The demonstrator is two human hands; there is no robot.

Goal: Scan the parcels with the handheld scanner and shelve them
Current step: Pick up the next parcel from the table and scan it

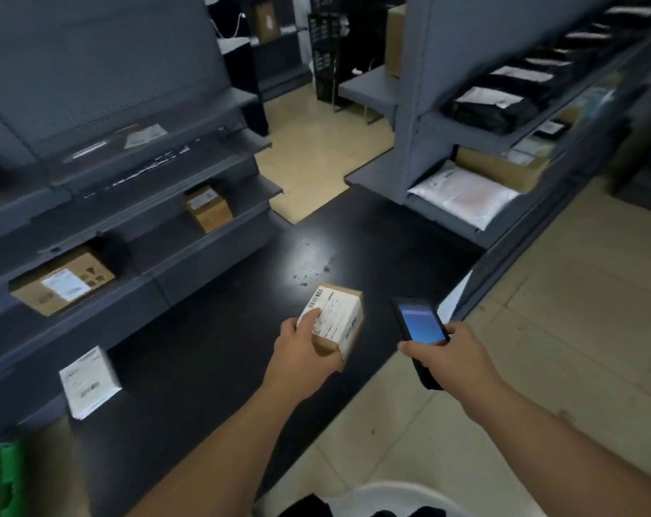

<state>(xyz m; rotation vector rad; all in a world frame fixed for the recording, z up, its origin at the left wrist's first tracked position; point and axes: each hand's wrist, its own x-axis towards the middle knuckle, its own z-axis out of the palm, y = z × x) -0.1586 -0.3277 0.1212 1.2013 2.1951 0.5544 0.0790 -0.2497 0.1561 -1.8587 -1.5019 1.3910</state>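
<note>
Small parcel held for scanning

The small cardboard parcel (335, 322) is gripped by the left hand (301, 352) above the dark counter (212, 352), thumb on its label; the scanner (421, 330) is clasped by the right hand (454, 360). The parcel is judged light and stiff, best held by its sides.

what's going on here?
A person stands between grey parcel shelves. The left hand holds a small cardboard parcel, label up. The right hand has its grip on a handheld scanner, screen lit, beside the parcel. Other parcels already sit on the shelves.
</note>
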